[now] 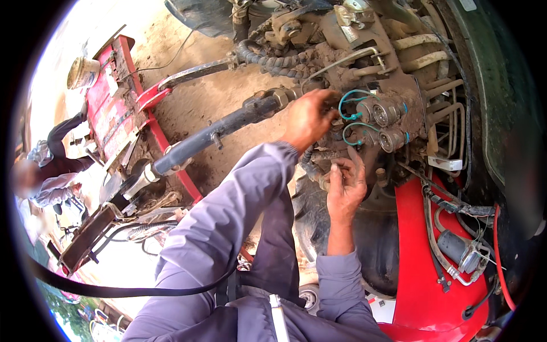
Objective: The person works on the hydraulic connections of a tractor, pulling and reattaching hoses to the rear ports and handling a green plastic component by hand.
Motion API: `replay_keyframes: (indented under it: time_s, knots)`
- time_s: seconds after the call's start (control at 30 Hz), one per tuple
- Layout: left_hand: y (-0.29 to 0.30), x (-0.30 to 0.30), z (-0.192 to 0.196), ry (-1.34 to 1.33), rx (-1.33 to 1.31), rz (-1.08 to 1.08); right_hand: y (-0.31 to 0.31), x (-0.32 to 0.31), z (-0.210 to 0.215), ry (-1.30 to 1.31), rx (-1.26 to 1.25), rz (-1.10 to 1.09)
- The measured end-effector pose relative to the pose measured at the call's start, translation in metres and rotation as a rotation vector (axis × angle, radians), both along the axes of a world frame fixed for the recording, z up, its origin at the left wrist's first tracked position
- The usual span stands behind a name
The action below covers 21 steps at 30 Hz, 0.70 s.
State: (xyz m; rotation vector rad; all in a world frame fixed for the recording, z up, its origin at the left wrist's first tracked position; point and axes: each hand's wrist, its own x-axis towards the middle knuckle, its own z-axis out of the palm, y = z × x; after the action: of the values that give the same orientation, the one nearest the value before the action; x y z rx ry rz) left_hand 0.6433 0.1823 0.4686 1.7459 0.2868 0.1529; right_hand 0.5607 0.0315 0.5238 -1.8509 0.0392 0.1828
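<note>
Grey sleeves (228, 228) rose from the lower edge toward a mud-caked valve block (393, 102) at the tractor's rear. Left hand (307, 117) was closed around something at the block's left side, beside the teal-ringed couplers (386, 122). Right hand (345, 185) pinched a small fitting (325, 182) just below. Work looked midway: hoses (268, 57) stayed attached, mud uncleaned. One pale bucket (82, 73) stood well apart; its contents were hidden.
</note>
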Motion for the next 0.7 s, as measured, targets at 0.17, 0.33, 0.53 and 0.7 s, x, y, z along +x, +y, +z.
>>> replay_keyframes:
  time_s: [0.17, 0.33, 0.53, 0.7]
  knots:
    - [-0.011, 0.026, -0.008, -0.079, 0.287, -0.122, -0.004, -0.011, 0.006, 0.084, 0.055, -0.056]
    - [-0.006, 0.025, -0.021, -0.101, 0.353, -0.289, -0.013, -0.017, 0.006, 0.115, 0.069, -0.079]
    - [0.035, 0.006, -0.002, 0.175, 0.003, -0.499, -0.023, -0.017, -0.007, 0.237, 0.108, -0.074]
    - [0.072, 0.013, 0.032, 0.422, -0.257, -0.478, 0.005, -0.012, -0.004, 0.315, 0.201, -0.044]
